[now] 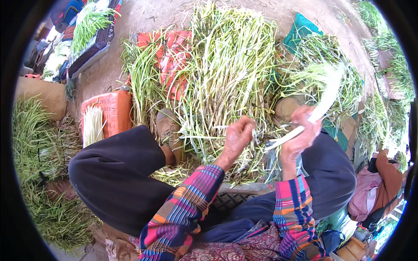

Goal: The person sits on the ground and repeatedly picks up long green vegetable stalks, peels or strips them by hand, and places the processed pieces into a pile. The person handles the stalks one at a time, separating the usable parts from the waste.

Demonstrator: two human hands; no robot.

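Observation:
My right hand (302, 130) is closed around a bundle of long, pale leafy stalks (328, 94), perhaps chives or garlic shoots. White stalk ends stick out at its lower left, and the leafy tops blur towards the upper right. To the left, apart from the bundle, my left hand (240, 133) is curled into a loose fist. Blur hides whether a thin scrap is pinched in it. Beneath both hands spreads a large heap of yellow-green stalks (232, 75), with pale cut ends and loose leaves nearest me.
A red-orange block (119, 112) bearing writing stands by my left knee, with a sheaf of trimmed white stalks (93, 125) against it. More greens (42, 146) lie far left. A greens pile (343, 75) lies right, beside green cloth (300, 31). Another person (375, 189) is at lower right.

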